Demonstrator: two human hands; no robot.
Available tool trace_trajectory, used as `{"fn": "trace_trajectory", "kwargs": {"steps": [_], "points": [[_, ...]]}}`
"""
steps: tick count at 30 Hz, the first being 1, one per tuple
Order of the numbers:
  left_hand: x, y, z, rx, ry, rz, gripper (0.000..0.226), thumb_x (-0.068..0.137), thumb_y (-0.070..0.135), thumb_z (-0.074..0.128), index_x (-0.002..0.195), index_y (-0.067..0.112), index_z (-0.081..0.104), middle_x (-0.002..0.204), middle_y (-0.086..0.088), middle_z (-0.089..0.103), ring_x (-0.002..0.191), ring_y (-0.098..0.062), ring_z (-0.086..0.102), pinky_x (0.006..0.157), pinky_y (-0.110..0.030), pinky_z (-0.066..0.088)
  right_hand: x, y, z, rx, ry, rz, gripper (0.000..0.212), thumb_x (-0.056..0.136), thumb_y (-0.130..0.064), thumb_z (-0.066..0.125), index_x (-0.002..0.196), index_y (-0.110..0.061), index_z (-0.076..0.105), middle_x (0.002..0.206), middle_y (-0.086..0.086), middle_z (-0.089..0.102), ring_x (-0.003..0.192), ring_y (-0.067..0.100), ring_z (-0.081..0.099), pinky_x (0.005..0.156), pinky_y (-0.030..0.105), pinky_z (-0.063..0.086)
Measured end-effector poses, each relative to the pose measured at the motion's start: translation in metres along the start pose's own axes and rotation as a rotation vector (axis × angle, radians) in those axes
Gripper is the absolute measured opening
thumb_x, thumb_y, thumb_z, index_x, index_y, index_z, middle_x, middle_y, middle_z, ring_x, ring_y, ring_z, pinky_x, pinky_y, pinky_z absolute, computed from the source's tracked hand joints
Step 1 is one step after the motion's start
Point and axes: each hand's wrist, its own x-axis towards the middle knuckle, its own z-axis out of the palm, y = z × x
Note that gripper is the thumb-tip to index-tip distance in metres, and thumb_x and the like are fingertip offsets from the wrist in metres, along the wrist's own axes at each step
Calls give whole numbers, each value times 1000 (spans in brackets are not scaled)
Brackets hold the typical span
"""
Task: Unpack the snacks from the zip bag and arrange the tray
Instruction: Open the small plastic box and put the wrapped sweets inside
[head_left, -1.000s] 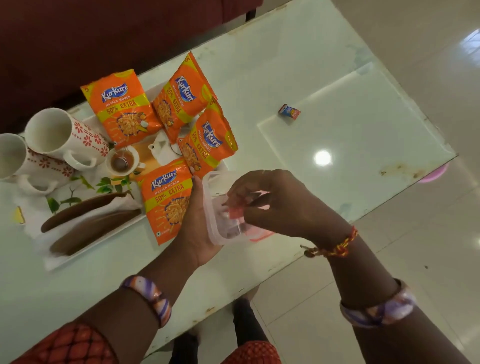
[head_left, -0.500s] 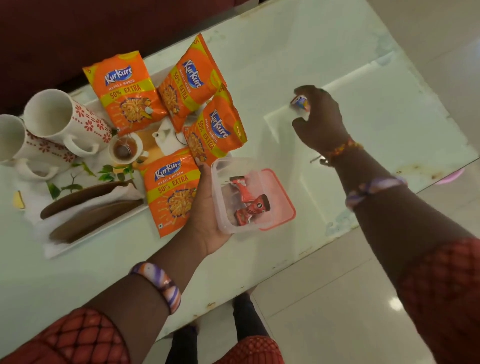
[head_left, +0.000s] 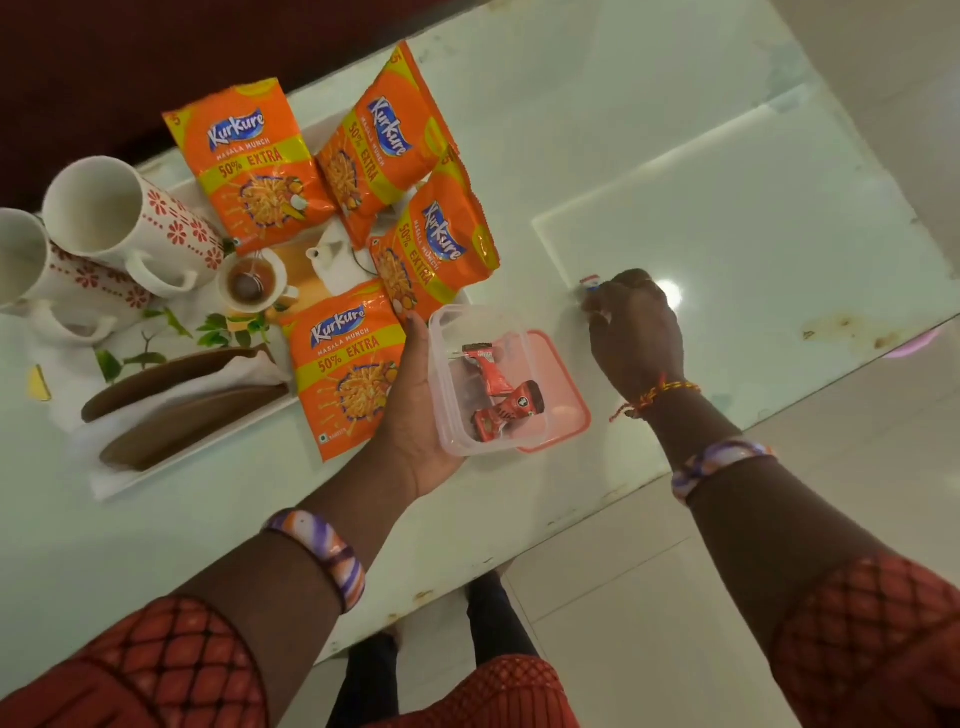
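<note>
Right of the clear tub (head_left: 457, 332) holding 2 red sweets (head_left: 501, 389), our right hand (head_left: 631, 332) pinches a half-hidden small wrapper (head_left: 591, 284), while our left hand (head_left: 415, 415) cups the tub's side with fingers hidden.

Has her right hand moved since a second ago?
Yes. The right hand left the clear container and reached away to the small candy on the table.

Left grip (head_left: 415, 410) and right grip (head_left: 636, 332) bare. Behind left grip, on wrist: wide bangle (head_left: 321, 551), swirled orange, purple, white. Just behind right grip: thin thread (head_left: 657, 395), red and yellow, loose ends trailing. Further back on that forearm: matching swirled bangle (head_left: 719, 462). Both sleeves (head_left: 171, 670) red-orange with dark diamond lattice, ending below elbow.
</note>
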Motion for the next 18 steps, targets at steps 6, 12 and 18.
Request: {"fn": "trace_trajectory", "kwargs": {"steps": [6,12,18], "points": [[-2,-1,-5,15,-20,-2,65,88,65,17,132,28,48,114,-2,64,104,-25,61,84,-48,52,-12,-20,-17,591,8,318,11,79,-6,61,77,-17,58,84,3,64,69,12,59,60,10,41],[-3,-3,-2,5,-3,19,65,89,65,17,131,27,49,113,-5,66,101,-26,66,81,-46,56,-36,-65,-69,948,-487,-77,19,80,9,57,82,-10,59,67,-4,64,51,-7,55,50,5,40],[-5,-1,3,1,18,89,61,92,60,17,123,25,56,104,-3,72,94,-24,70,75,-40,59,-51,-80,-64,56,-542,-362,28,78,-21,66,106,-21,63,106,-2,68,89,11,53,73,27,47]]}}
